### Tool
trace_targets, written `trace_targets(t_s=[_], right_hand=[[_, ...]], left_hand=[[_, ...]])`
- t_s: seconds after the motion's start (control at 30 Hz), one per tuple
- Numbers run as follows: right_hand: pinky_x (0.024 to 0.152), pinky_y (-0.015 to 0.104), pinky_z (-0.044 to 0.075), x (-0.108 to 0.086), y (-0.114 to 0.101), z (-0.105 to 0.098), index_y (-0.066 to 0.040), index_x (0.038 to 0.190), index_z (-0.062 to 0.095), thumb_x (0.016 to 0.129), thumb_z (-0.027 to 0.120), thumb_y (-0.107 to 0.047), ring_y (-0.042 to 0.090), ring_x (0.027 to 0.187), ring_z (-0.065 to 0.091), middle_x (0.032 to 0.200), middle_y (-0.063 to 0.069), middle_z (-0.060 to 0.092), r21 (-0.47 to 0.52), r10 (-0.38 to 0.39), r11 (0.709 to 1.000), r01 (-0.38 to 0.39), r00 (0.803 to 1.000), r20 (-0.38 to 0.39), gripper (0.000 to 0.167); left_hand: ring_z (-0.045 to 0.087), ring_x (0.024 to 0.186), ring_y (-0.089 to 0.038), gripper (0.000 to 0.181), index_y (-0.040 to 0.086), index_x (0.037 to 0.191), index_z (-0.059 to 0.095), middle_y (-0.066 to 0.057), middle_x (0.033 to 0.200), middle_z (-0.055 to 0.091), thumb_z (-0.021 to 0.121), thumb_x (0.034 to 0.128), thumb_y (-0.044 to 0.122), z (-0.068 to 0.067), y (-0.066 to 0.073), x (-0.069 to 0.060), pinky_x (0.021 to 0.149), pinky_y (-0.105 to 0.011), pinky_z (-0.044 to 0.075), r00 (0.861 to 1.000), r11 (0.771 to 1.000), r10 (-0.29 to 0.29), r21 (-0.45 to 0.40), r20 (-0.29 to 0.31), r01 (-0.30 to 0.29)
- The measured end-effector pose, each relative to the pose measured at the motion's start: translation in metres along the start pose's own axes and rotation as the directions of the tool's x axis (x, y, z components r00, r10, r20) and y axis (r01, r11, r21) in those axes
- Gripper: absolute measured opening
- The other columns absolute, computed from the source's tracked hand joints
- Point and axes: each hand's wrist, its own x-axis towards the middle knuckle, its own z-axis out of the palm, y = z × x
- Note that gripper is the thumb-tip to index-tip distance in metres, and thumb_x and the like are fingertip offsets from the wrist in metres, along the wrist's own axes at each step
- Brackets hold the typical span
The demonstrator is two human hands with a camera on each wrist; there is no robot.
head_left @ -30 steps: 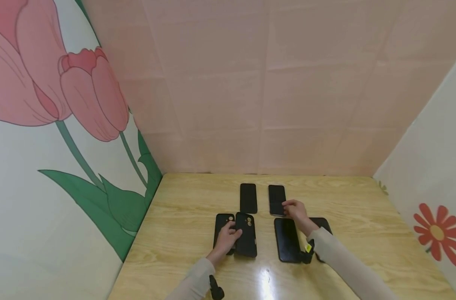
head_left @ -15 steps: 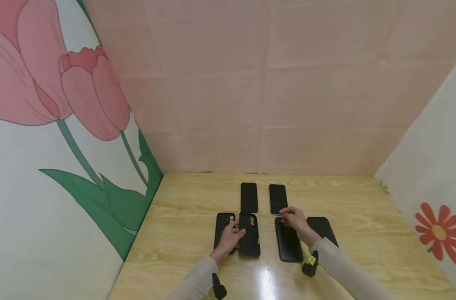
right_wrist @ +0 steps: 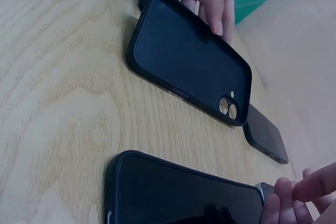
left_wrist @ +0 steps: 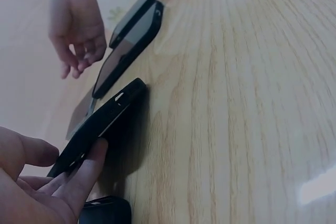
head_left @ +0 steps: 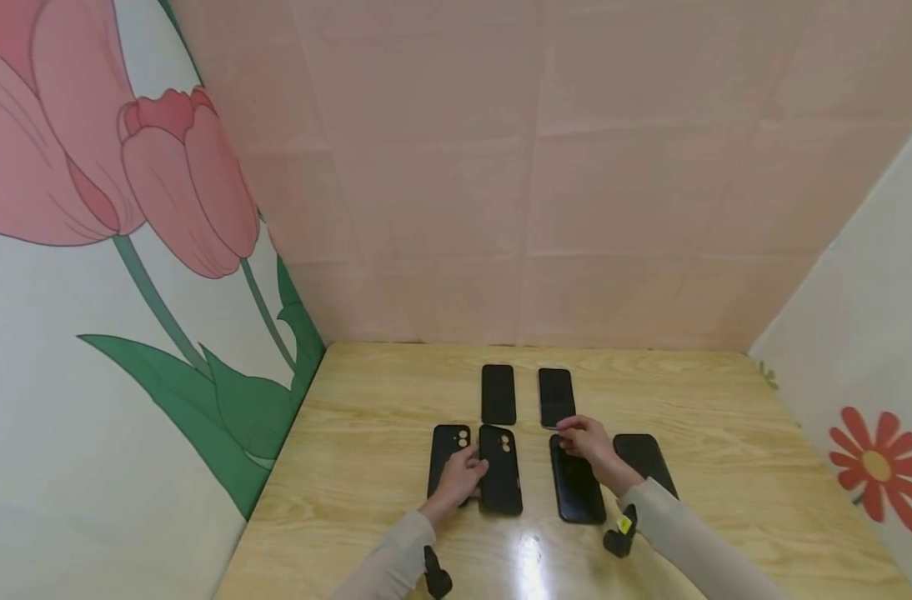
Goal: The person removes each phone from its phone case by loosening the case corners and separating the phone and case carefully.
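My left hand (head_left: 462, 475) holds a black phone case (head_left: 501, 471) by its left edge, thumb on one face and fingers on the other. In the right wrist view the phone case (right_wrist: 189, 56) is tilted up off the table, its hollow inside and camera holes showing. A second black phone case (head_left: 443, 458) lies partly under that hand. My right hand (head_left: 593, 442) hovers above the top end of a black phone (head_left: 578, 492), near the lower edge of a far phone (head_left: 556, 396). Its fingers are loosely bent, with nothing seen between them in the left wrist view (left_wrist: 79, 30).
A flat black phone-shaped piece (head_left: 498, 394) lies at the back, left of the far phone. Another black phone-sized piece (head_left: 645, 460) lies partly beneath the right forearm. The wooden table (head_left: 381, 383) meets a pink back wall (head_left: 441, 208) and side walls.
My right hand has drawn back from the far phone's right edge towards the near phone. The case in my left hand has shifted slightly right and tilted up.
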Motion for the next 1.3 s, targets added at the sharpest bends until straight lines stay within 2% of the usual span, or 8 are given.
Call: trace_targets(t_s=[0.17, 0.3, 0.43, 0.63, 0.77, 1.0, 1.13, 1.3], right_hand=[[0.077, 0.040, 0.054, -0.001, -0.002, 0.003, 0.011, 0.116, 0.056, 0.099, 0.051, 0.000, 0.020, 0.077, 0.062, 0.110, 0.026, 0.060, -0.010, 0.011, 1.000, -0.011, 1.000, 0.006, 0.021], [0.076, 0.040, 0.054, -0.002, -0.002, 0.001, 0.012, 0.117, 0.056, 0.099, 0.052, 0.000, 0.022, 0.078, 0.062, 0.109, 0.026, 0.061, -0.015, 0.000, 1.000, 0.000, 1.000, 0.005, 0.021], [0.075, 0.040, 0.055, 0.005, 0.001, -0.004, 0.009, 0.113, 0.059, 0.099, 0.052, 0.000, 0.022, 0.078, 0.063, 0.107, 0.025, 0.062, -0.009, 0.005, 1.000, -0.005, 1.000, 0.001, 0.018], [0.073, 0.037, 0.054, 0.004, -0.004, -0.007, 0.010, 0.112, 0.058, 0.099, 0.051, 0.001, 0.020, 0.076, 0.062, 0.111, 0.026, 0.060, 0.001, 0.019, 1.000, -0.019, 1.000, -0.009, 0.017], [0.074, 0.038, 0.054, 0.003, -0.004, -0.006, 0.010, 0.112, 0.058, 0.098, 0.052, 0.002, 0.020, 0.075, 0.062, 0.109, 0.027, 0.061, 0.007, 0.015, 1.000, -0.015, 1.000, -0.014, 0.017], [0.075, 0.039, 0.054, 0.002, -0.002, -0.006, 0.010, 0.113, 0.058, 0.098, 0.052, 0.001, 0.020, 0.077, 0.063, 0.108, 0.024, 0.061, 0.004, 0.020, 1.000, -0.020, 1.000, -0.015, 0.018], [0.075, 0.039, 0.054, 0.001, 0.000, -0.007, 0.010, 0.113, 0.058, 0.099, 0.052, 0.001, 0.020, 0.077, 0.063, 0.107, 0.023, 0.062, 0.008, 0.027, 1.000, -0.027, 0.999, -0.019, 0.018], [0.076, 0.038, 0.054, 0.000, 0.001, -0.005, 0.011, 0.115, 0.057, 0.099, 0.052, 0.001, 0.020, 0.077, 0.063, 0.107, 0.024, 0.061, 0.015, 0.027, 1.000, -0.027, 1.000, -0.005, 0.020]], left_hand=[[0.068, 0.098, -0.030, 0.048, -0.010, 0.142, 0.044, -0.021, 0.113, 0.067, 0.057, 0.0998, 0.009, -0.002, 0.001, -0.001, 0.072, -0.038, 0.058, 1.000, 0.998, 0.025, 0.052, 0.016, -0.025], [0.071, 0.074, -0.027, 0.044, -0.008, 0.139, 0.049, -0.018, 0.108, 0.070, 0.058, 0.0994, 0.008, -0.006, 0.003, -0.001, 0.061, -0.037, 0.057, 0.997, 0.989, 0.078, 0.127, 0.003, -0.077], [0.066, 0.054, -0.026, 0.040, -0.006, 0.137, 0.053, -0.014, 0.094, 0.070, 0.058, 0.0981, 0.004, -0.010, 0.006, 0.001, 0.051, -0.038, 0.055, 0.993, 0.985, 0.114, 0.134, -0.006, -0.113], [0.066, 0.057, -0.027, 0.039, -0.008, 0.135, 0.055, -0.016, 0.089, 0.068, 0.057, 0.0972, 0.001, -0.011, 0.012, 0.004, 0.053, -0.042, 0.057, 0.995, 0.990, 0.104, 0.096, 0.001, -0.104], [0.066, 0.061, -0.023, 0.037, -0.009, 0.133, 0.056, -0.016, 0.090, 0.067, 0.057, 0.0966, 0.000, -0.011, 0.012, 0.005, 0.054, -0.039, 0.057, 0.996, 0.993, 0.089, 0.079, 0.007, -0.089], [0.068, 0.071, -0.029, 0.034, -0.011, 0.129, 0.058, -0.017, 0.092, 0.066, 0.056, 0.0958, -0.003, -0.010, 0.010, 0.004, 0.059, -0.041, 0.058, 0.998, 0.997, 0.060, 0.045, 0.032, -0.061], [0.068, 0.074, -0.027, 0.032, -0.010, 0.127, 0.059, -0.017, 0.094, 0.067, 0.056, 0.0966, -0.002, -0.009, 0.009, 0.003, 0.062, -0.037, 0.059, 0.998, 0.997, 0.047, 0.065, 0.040, -0.050], [0.069, 0.074, -0.027, 0.031, -0.010, 0.127, 0.059, -0.017, 0.099, 0.068, 0.055, 0.0973, -0.001, -0.010, 0.007, 0.000, 0.060, -0.034, 0.058, 0.999, 0.999, 0.033, 0.037, 0.020, -0.033]])
